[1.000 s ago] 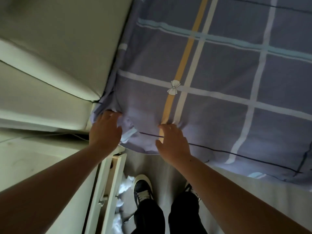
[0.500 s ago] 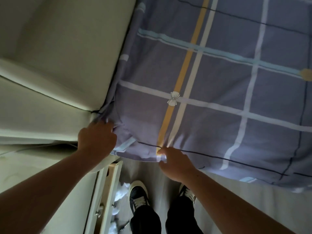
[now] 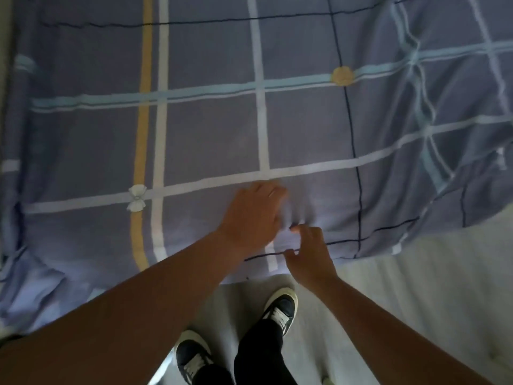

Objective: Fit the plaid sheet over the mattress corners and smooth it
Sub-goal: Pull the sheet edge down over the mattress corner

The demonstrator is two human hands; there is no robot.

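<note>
The plaid sheet (image 3: 211, 140), grey-blue with white, yellow and pale blue stripes, covers the bed. It lies fairly flat in the middle, is rumpled at the far right, and bunches at the near left corner. My left hand (image 3: 251, 215) rests palm down on the sheet near its front edge, with small wrinkles at the fingertips. Just right of it, my right hand (image 3: 309, 254) pinches the sheet's front edge between curled thumb and fingers. Pale mattress (image 3: 422, 276) shows below the sheet's edge on the right.
My two dark shoes (image 3: 280, 309) stand on the light floor (image 3: 236, 307) close to the bed's front side. A pale padded surface (image 3: 4, 51) runs along the left border of the view.
Both hands left the corner beside the padded headboard and moved right along the sheet's front edge. The drawer unit and headboard slid out of view.
</note>
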